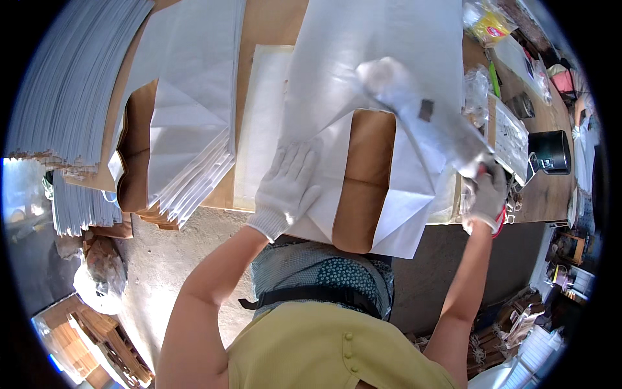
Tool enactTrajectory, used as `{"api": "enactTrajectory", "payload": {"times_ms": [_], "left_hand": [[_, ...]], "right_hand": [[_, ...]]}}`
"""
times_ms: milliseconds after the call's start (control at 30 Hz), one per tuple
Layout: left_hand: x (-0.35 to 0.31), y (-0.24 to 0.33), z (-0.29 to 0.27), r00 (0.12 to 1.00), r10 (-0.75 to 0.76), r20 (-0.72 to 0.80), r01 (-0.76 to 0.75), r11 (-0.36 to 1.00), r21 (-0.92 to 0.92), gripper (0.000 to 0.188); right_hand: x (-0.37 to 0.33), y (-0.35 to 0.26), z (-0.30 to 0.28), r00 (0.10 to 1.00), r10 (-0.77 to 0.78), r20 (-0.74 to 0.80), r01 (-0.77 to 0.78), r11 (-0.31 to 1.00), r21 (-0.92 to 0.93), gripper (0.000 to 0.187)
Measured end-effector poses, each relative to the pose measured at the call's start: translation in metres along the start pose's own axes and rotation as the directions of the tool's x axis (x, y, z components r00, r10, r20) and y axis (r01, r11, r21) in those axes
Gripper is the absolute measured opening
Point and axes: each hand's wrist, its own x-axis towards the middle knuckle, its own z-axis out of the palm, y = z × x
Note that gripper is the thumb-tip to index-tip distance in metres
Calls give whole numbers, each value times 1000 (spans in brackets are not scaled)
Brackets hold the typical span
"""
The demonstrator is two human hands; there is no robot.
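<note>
A large white paper bag [408, 188] lies in front of me, its end folded out to show a brown inner panel [368, 175]. My left hand [288, 178], in a white knit glove, rests flat on the bag's left side with fingers stretched out. Toward the table's right front edge, my gloved right hand [486, 194] is closed on one end of a long pale tool [453, 133], smeared by motion. Its rounded white far end extends over the bag, beyond the brown panel. The tool's exact kind is unclear.
A stack of white paper bags [188, 123] with brown openings lies at left, beside a tall pile of white sheets [71, 84]. On the right are a black cup-like container [549, 153], a yellow plastic packet [489, 26] and clear plastic wrap [477, 94].
</note>
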Motion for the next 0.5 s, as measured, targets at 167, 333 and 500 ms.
{"api": "enactTrajectory", "payload": {"times_ms": [167,333,500], "left_hand": [[-21,-1,-1,996,-64,-61,61,997,-40,60],[-11,-21,-18,990,-126,64,141,927,-349,63],[6,-65,-25,987,157,40,-125,895,-429,44]], "right_hand": [[-11,46,-63,962,-38,271,-28,972,235,32],[-66,29,10,951,71,299,18,958,-285,35],[-55,27,38,932,82,352,100,878,-468,37]]}}
